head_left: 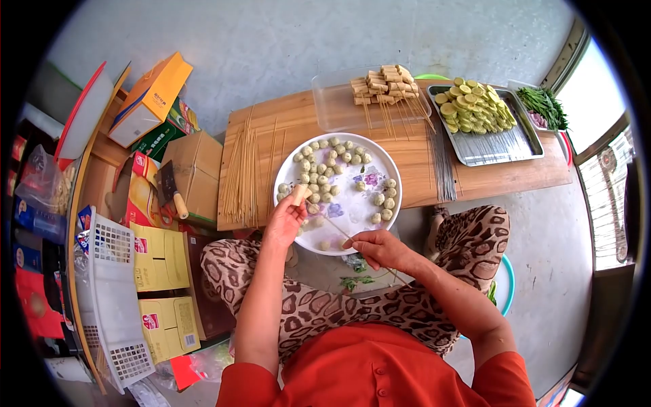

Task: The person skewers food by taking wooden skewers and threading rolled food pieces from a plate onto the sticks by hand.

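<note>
My left hand (pixel 290 216) is closed over the left rim of a round white plate (pixel 349 203) with a flower pattern. A ball seems to be at its fingertips, though the fingers partly hide it. My right hand (pixel 381 249) pinches a thin wooden skewer (pixel 335 224) near the plate's front rim. The skewer slants up and left toward my left hand, and its other end sticks out below my right hand. Many pale green speckled balls (pixel 330 163) lie on the plate, mostly at the back and left, with several (pixel 388 192) along the right.
Loose skewers (pixel 244 169) lie left on the wooden table (pixel 468 183). A clear tray (pixel 332 112) holds skewered rolls (pixel 388 87); a metal tray (pixel 475 152) holds green slices (pixel 472 105). Greens (pixel 542 107) sit far right. Boxes (pixel 193 166) and a cleaver (pixel 169 186) stand left.
</note>
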{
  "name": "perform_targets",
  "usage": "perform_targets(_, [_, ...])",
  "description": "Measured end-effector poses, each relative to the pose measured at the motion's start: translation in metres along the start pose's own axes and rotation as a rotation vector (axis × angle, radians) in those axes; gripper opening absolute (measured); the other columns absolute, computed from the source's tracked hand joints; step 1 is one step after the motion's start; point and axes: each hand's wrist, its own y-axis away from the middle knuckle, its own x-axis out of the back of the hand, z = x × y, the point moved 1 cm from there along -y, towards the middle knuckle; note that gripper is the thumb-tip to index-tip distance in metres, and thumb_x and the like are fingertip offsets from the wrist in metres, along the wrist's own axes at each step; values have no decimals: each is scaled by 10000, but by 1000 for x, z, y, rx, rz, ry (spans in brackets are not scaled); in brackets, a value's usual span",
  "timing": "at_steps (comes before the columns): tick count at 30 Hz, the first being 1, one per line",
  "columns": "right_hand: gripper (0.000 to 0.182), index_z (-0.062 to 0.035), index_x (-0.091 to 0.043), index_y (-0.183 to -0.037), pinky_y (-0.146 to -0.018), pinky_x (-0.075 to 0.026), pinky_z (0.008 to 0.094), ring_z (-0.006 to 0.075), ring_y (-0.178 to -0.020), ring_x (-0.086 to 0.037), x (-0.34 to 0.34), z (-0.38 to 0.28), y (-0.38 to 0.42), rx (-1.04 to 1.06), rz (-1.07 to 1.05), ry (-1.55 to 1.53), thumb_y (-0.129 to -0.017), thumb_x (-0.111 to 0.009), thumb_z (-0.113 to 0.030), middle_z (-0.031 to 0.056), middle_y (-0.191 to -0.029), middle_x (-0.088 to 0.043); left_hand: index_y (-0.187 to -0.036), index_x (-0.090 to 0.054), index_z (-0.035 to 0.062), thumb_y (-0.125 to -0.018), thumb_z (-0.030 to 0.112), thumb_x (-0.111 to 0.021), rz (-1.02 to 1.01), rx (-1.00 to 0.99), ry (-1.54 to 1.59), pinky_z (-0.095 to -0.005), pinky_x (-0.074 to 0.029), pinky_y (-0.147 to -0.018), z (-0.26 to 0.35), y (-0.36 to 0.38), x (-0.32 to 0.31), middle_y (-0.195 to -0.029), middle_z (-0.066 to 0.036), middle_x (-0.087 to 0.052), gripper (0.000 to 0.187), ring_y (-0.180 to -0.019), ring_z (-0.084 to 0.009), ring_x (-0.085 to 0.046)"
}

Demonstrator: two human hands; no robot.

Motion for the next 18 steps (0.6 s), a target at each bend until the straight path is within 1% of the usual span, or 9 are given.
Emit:
perform_targets(4, [292, -26, -619, -1132, -474, -351, 224, 51, -451, -399, 1, 5, -2, -5, 0, -1, -985, -456, -218, -32, -498, -425, -1144, -520, -24, -879, 195, -637, -3, -12, -18, -307, -506, -762, -3, -2, 0, -983, -101, -568, 362, -850, -180, -567])
perform_targets(6, [291, -8, -623, -1115, -468, -371, 237, 67, -460, -433, 1, 4, -2, 0, 5, 9, -975, -464, -207, -10, -544, -474, -1148, -513, -27, -885, 193, -630, 8, -6, -13, -306, -513, -762, -3, -2, 0, -996, -99, -558, 363, -851, -179, -567])
perform_targets(7, [291, -8, -623, -1115, -468, -371, 237, 67, -460, -433, 1, 5, -3, 0, 4, 10, -975, -464, -207, -10, -544, -474, -1148, -513, -27, -885, 193, -630, 9, -7, -11, -306, -513, -762, -3, -4, 2, -996, -99, -558, 363, -851, -179, -567])
perform_targets(9, [290, -9, -625, -1114, -465, -368, 237, 65, -460, -432, 2, 9, -4, 4, 2, 7, -975, -465, -208, -10, -540, -471, -1141, -547, 7, -866, 177, -645, -24, -7, -5, -305, -512, -762, -5, -7, 5, -1003, -93, -559, 337, -854, -176, -568])
perform_targets(18, [287, -3, -623, -1107, -459, -364, 233, 62, -460, -429, 3, 8, -3, 7, -5, -14, -974, -466, -202, -20, -554, -468, -1115, -561, 10, -868, 169, -644, -40, -22, 0, -291, -516, -751, -5, -3, -2, -1018, -94, -578, 305, -844, -160, -569])
